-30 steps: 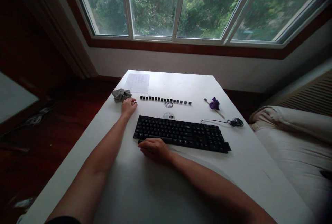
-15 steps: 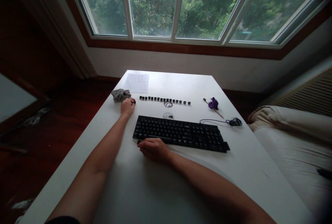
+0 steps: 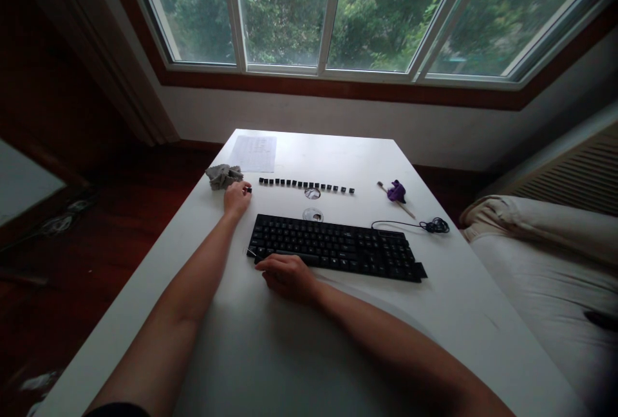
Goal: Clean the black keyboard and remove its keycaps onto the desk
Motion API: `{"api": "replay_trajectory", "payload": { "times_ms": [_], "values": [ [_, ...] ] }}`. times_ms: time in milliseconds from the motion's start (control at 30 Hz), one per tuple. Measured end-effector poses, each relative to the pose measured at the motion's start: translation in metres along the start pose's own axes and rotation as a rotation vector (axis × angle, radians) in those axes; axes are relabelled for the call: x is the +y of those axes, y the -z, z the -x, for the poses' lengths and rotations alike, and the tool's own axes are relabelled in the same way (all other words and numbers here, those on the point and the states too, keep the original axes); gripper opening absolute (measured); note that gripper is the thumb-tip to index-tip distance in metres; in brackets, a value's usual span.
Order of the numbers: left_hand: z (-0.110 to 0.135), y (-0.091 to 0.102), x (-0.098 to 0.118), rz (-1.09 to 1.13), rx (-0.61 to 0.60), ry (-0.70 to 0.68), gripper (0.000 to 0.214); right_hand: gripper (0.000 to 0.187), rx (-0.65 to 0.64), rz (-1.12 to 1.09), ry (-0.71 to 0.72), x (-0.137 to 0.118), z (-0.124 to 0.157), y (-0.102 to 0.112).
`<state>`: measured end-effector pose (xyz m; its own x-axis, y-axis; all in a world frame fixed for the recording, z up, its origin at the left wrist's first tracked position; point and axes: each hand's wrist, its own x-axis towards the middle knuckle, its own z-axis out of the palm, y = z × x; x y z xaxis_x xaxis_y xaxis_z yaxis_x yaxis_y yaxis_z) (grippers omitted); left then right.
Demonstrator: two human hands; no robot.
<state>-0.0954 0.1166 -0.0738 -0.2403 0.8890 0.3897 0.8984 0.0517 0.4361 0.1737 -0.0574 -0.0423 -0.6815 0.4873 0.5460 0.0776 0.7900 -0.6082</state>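
A black keyboard (image 3: 333,243) lies across the white table. At its lower left corner is my right hand (image 3: 290,275), closed around a slim dark tool with a thin wire end (image 3: 251,252); most of the tool is hidden by the fingers. My left hand (image 3: 236,198) rests farther up the table, its fingertips closed on a small black keycap (image 3: 248,190). To the right of that hand runs a row of several loose black keycaps (image 3: 306,184). A crumpled grey cloth (image 3: 224,176) sits just behind the left hand.
A printed paper sheet (image 3: 253,153) lies at the back left. Two small round objects (image 3: 313,214) stand between the row and the keyboard. On the right are a stick-handled brush (image 3: 405,210), a purple thing (image 3: 396,192) and the coiled cable (image 3: 437,226).
The wire end of the tool in my right hand has shifted slightly up toward the keyboard's left corner. My left hand stays in nearly the same place.
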Motion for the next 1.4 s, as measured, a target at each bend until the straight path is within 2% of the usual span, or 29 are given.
{"api": "replay_trajectory", "payload": {
  "times_ms": [367,767,900,1000,1100,1233,1300,1400],
  "values": [
    [0.0,-0.001,0.0,0.013,0.006,-0.001,0.022,0.026,-0.022,0.005,-0.004,-0.002,-0.001,0.002],
    [-0.001,0.001,0.002,0.05,0.017,0.027,0.035,0.027,-0.012,0.017,-0.008,0.003,0.001,-0.003],
    [0.005,0.006,0.008,0.072,0.088,0.09,0.036,0.027,0.029,-0.022,-0.033,0.003,-0.002,0.003],
    [0.019,0.012,0.015,0.082,0.12,0.136,0.032,0.023,0.116,-0.029,-0.078,0.004,-0.007,0.011],
    [0.044,0.021,0.02,0.109,0.052,0.099,0.028,0.021,0.256,-0.005,-0.139,0.004,-0.017,0.025],
    [0.076,0.032,0.023,0.17,-0.171,-0.036,0.023,0.021,0.415,0.016,-0.218,0.009,-0.04,0.051],
    [0.083,0.036,0.025,0.204,-0.218,-0.048,0.022,0.022,0.436,-0.008,-0.277,0.018,-0.054,0.063],
    [0.084,0.042,0.028,0.235,-0.251,-0.046,0.022,0.024,0.37,-0.096,-0.33,0.037,-0.075,0.071]
  ]
}}
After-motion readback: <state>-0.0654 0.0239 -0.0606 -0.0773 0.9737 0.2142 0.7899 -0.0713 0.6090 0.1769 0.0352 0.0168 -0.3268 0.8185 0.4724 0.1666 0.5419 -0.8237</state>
